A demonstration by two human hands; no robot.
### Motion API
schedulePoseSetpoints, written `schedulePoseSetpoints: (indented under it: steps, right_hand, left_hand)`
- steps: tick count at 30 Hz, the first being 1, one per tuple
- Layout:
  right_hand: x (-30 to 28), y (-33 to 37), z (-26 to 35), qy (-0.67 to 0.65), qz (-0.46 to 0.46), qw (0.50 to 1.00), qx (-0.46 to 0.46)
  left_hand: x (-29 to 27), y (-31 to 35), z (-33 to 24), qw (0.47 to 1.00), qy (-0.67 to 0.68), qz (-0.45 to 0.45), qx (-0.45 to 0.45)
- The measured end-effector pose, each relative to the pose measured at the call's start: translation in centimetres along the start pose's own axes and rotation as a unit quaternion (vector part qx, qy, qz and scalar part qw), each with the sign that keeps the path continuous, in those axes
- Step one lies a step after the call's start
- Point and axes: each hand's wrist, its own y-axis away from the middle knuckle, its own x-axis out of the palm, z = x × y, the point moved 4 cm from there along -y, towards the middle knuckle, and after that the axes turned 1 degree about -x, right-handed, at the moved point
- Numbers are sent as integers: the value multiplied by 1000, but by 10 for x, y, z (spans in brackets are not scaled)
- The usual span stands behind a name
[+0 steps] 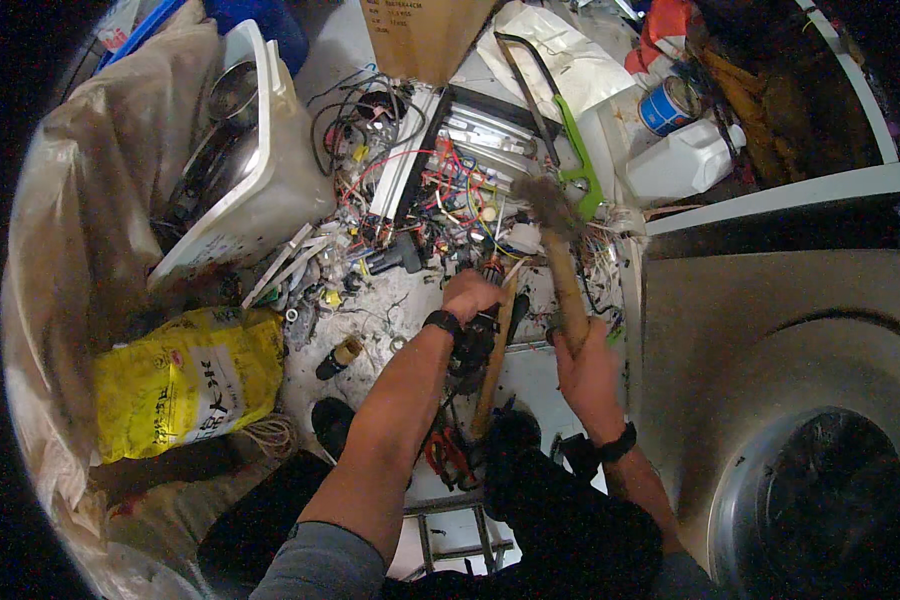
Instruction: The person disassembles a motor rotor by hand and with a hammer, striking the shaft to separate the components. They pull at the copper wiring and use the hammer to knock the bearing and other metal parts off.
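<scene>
A: Where's the hammer [567, 290]?

B: In the right hand [584, 365], raised over the floor [538, 380], its blurred head pointing away from the person, toward the heap of scrap and wires [450, 200].

A: How are the fingers set on it?

B: Clamped round the lower part of the wooden handle. Gripping it low, I'd judge, leaves most of the length free and gives the head reach and weight.

A: And the left hand [473, 295]?

B: It's at the upper end of a dark piece [470, 350] ahead of the feet, fingers bent downward. The back of the hand hides their tips and the piece is lost in shadow, so I cannot tell whether they're closed on it or only resting there. Steadying would be a fair reading, well clear of the hammer's head.

A: Why keep the red-handled pliers [457, 460] there?

B: Near the feet, they're easy to reach. The green hacksaw [575, 150] lies farther off, beside the heap, perhaps because it isn't needed at the moment.

A: What about the white bin [235, 225] and yellow bag [195, 385]?

B: Both are off to the left, which leaves the middle for the arms.
</scene>
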Motion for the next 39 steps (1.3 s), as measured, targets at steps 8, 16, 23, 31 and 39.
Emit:
schedulePoseSetpoints:
  steps: [8,16,23,31,39]
  right_hand:
    - [45,-6,-67,105,73,992,-10]
    - [-41,-9,36,-19,-51,998,-25]
    - [59,-15,-43,49,31,998,-16]
    - [-37,-17,33,8,-57,996,-63]
    - [72,-18,-37,79,63,994,-35]
  left_hand:
    - [36,-9,-15,992,-39,-82,93]
    - [7,-8,9,999,11,-32,28]
    - [7,-4,2,992,-19,-105,65]
    - [12,-7,6,993,23,-96,71]
    - [22,-71,48,976,23,-118,184]
